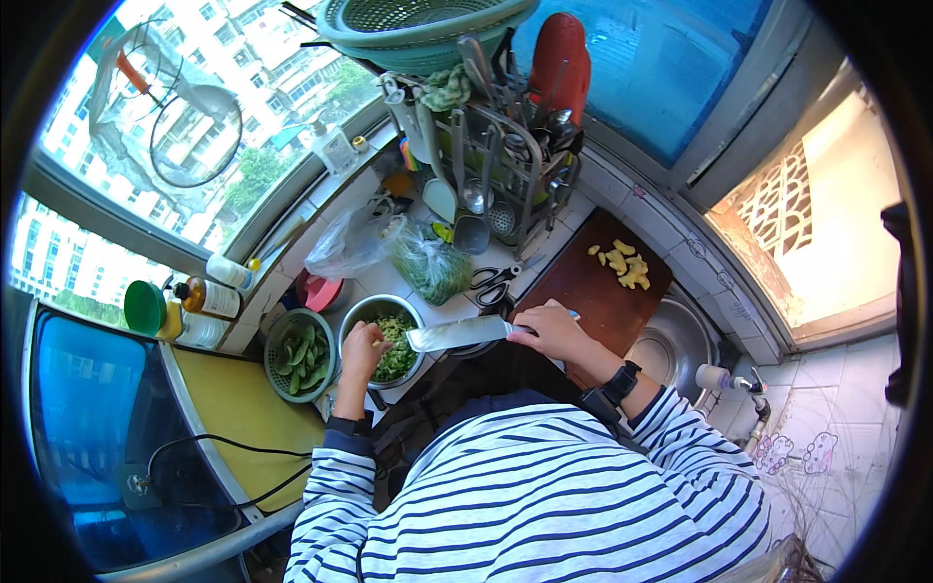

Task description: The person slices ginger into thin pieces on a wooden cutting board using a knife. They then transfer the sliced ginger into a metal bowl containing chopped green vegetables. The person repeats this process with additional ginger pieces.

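My right hand (550, 329) grips the handle of a broad-bladed kitchen knife (459, 333). The blade points left, and its tip reaches over the rim of a metal bowl (417, 315). Chopped green and pale food (393, 342) fills part of this bowl. At the bowl's left rim is my left hand (361, 351), its fingers curled and drawn together; whether anything is between them cannot be made out. Several pieces of ginger (623, 264) lie on the far part of a brown cutting board (576, 291), beyond my right hand.
Left of the bowl, a green colander (271, 350) holds green leaves (302, 357). Black-handled scissors (496, 280) lie beside a plastic bag of greens (434, 266). A utensil rack (536, 182) stands behind. A metal sink (674, 339) sits right of the board.
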`<state>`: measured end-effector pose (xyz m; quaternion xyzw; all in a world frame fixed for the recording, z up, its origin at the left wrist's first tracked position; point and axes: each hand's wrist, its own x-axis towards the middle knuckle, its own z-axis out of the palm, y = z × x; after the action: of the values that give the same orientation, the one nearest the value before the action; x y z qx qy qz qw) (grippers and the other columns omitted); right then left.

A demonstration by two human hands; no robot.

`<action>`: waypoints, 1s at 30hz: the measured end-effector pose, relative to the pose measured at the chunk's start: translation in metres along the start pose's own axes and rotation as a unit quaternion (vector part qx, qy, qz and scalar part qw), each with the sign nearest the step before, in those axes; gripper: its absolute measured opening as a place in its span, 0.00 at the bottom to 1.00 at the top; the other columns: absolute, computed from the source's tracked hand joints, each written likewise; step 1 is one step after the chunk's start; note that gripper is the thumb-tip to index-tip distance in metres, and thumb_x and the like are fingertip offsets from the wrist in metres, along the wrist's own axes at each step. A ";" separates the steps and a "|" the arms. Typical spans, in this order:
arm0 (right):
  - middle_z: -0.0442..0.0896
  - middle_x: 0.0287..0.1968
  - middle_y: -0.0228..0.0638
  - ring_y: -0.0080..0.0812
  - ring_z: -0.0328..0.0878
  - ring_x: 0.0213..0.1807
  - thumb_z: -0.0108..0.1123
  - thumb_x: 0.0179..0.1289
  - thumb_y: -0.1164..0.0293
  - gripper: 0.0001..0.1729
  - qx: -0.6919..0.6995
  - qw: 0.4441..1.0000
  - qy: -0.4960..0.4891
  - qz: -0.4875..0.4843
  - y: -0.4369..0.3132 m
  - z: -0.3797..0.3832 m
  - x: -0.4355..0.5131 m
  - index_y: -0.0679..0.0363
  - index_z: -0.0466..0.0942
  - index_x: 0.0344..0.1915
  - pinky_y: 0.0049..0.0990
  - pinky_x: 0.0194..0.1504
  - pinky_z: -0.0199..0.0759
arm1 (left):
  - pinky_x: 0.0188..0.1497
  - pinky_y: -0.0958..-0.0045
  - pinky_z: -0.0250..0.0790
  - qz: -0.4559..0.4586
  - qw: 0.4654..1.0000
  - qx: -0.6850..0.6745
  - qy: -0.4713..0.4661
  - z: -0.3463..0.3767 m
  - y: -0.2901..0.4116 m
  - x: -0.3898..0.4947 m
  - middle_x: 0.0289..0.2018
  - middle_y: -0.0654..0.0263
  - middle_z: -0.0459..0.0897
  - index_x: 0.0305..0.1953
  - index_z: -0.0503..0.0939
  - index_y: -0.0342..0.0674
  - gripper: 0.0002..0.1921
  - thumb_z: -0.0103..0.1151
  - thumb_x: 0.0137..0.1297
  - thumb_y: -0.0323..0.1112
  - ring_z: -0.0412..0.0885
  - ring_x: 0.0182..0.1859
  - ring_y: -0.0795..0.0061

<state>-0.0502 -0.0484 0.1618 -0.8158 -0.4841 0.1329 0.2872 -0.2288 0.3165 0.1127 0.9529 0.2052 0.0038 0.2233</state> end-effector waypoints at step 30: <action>0.68 0.18 0.23 0.18 0.62 0.19 0.45 0.80 0.53 0.26 0.363 0.757 0.279 0.465 0.125 0.026 -0.257 0.59 0.75 0.28 0.22 0.22 0.57 | 0.34 0.71 0.74 0.220 0.928 -0.251 -0.166 0.105 0.238 0.087 0.35 0.59 0.83 0.49 0.83 0.36 0.14 0.68 0.61 0.28 0.81 0.31 0.70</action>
<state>-0.1015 -0.3075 0.0507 -0.7760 0.1414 0.1825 0.5869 -0.0460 0.1119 0.1121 0.8741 -0.0576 -0.0539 0.4793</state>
